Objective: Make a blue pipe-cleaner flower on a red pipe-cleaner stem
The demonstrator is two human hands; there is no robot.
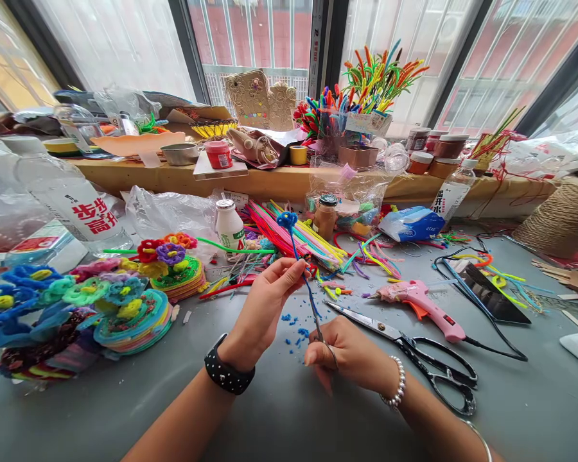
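Observation:
Near the middle of the head view, my left hand (270,308) pinches the stem of a blue pipe-cleaner flower (288,221), its bloom upright above the fingertips. My right hand (349,353) is closed round the handles of small scissors (318,330). Their blades point up against the lower part of the blue stem. Blue fuzz clippings (302,332) lie on the grey table beneath and between the hands.
Large black-handled scissors (399,337) and a pink glue gun (424,305) with its cable lie right. Pipe-cleaner flowers on coiled bases (135,321) stand left. Loose pipe cleaners (289,237), a white bottle (230,228) and a brown jar (325,218) are behind the hands.

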